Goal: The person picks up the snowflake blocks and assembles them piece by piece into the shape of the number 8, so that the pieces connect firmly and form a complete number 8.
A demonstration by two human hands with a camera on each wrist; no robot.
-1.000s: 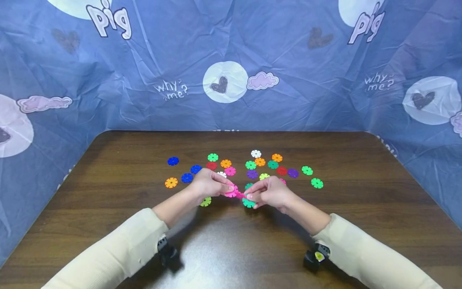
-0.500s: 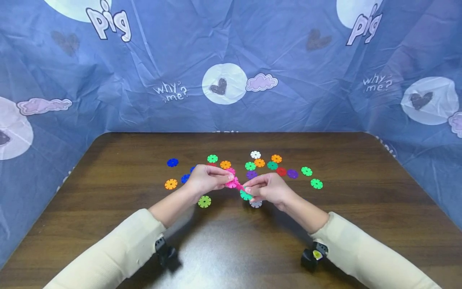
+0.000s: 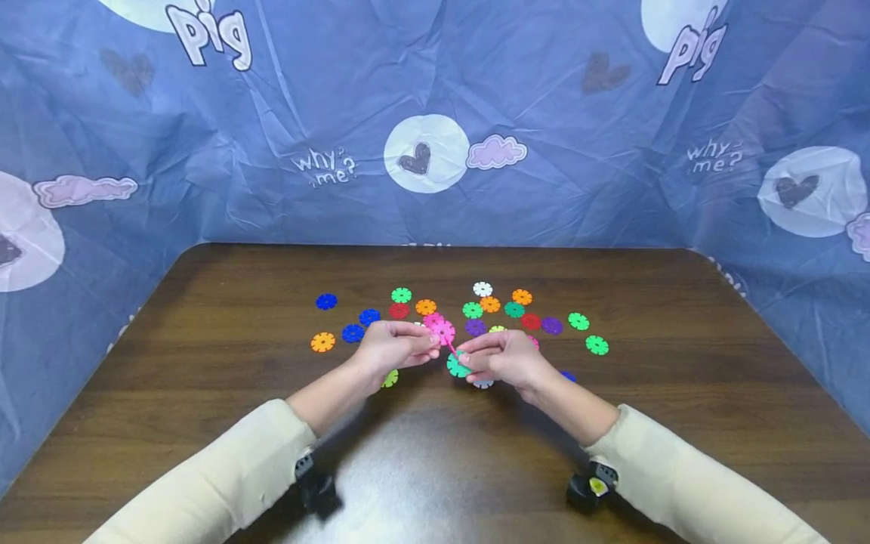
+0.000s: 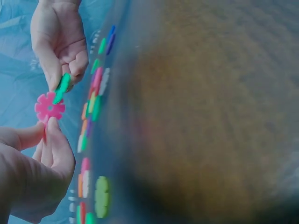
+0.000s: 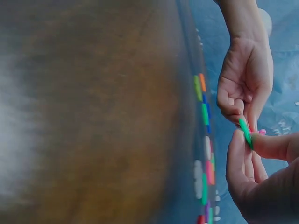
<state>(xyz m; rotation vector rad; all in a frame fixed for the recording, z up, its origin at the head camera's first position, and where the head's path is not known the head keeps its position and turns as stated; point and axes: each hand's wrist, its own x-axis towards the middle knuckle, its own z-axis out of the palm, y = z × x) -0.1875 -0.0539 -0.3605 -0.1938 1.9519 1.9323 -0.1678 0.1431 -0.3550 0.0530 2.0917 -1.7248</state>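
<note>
Above the table, both hands meet at a short chain of notched plastic discs. My left hand pinches a pink disc by its edge between thumb and fingers. Below it, another pink disc stands edge-on in the head view and joins a teal-green disc. That green disc is pinched by the thumb and fingers of my right hand. In the left wrist view, one pink disc faces the camera, with the green disc at its rim. Fingers hide part of the pieces in the right wrist view.
Loose discs lie scattered behind and around the hands: blue discs and an orange one at left, green ones at right. A yellow-green disc and a white one lie partly under the hands. A blue cloth hangs behind the table.
The held chain has moved up and slightly left in the head view and now slants more steeply. The green disc has shifted left with my right hand, and a white disc beneath shows.
</note>
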